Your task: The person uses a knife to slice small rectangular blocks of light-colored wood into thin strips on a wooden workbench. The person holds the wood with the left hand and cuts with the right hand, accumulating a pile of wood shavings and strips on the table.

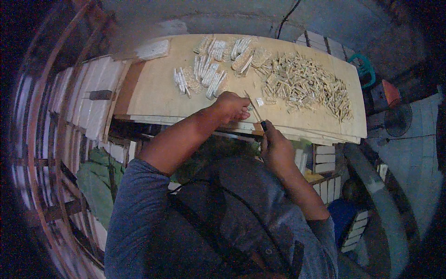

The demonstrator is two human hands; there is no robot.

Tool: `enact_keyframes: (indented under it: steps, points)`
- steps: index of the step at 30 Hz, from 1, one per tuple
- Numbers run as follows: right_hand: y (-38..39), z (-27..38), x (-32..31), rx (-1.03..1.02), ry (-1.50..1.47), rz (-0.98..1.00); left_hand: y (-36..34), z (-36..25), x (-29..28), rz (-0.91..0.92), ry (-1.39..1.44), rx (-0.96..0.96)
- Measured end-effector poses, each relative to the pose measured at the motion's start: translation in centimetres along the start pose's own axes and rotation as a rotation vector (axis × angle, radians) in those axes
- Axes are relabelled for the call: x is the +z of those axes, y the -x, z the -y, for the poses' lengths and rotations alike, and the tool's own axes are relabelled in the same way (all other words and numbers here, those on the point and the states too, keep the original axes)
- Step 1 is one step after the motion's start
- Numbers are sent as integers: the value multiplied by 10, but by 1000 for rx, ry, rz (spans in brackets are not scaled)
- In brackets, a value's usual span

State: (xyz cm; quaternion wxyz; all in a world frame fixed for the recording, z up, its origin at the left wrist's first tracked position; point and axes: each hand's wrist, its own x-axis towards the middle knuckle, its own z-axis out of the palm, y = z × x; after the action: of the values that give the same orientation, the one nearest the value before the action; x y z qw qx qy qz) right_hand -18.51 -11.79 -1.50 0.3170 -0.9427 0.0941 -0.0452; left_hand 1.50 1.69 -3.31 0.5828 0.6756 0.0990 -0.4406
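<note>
My right hand point(278, 146) is closed around the dark handle of a knife point(255, 108), whose thin blade points away and to the left. Close beside the blade, my left hand point(232, 107) has its fingers curled together; whatever they may hold is too small to make out. Just right of the blade lies a small white piece point(259, 101). Beyond my left hand, stacks of flat, pale oval pieces point(216, 83) rest on a light wooden board point(153, 93). To their right spreads a loose heap of short, pale stick-like pieces point(306, 83).
A white wrapped packet point(153, 49) lies at the board's far left. Wrapped pale bundles point(93, 93) stand left of the board. Off the right end are a green plastic chair point(364, 69), a fan point(398, 119) and a person in blue point(343, 216) lower down.
</note>
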Motion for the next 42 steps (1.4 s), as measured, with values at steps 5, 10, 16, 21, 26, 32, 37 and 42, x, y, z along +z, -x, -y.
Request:
enact_keyframes:
  steps: [5, 10, 16, 21, 26, 32, 37, 42]
  points:
    - [-2, 8, -4, 38, 12, 15, -22, 16, -10, 74, 43, 91]
    - [2, 12, -5, 3, 29, -1, -23, 14, -6, 72, 96, 77]
    - [4, 11, -2, 14, 22, 0, -27, 15, -9, 115, 82, 62]
    - [1, 8, -1, -1, 14, 11, -27, 14, -7, 102, 70, 54]
    - [-8, 4, 0, -13, -57, 34, -30, 14, -6, 69, -2, 18]
    - [-6, -17, 21, -14, -13, 11, -30, 17, -19, 170, -456, 408]
    - [-19, -26, -1, -8, 42, -107, -26, 14, -17, 140, -638, 500]
    - [-43, -34, -72, 227, -84, -95, -39, -2, 18, 94, -112, 241]
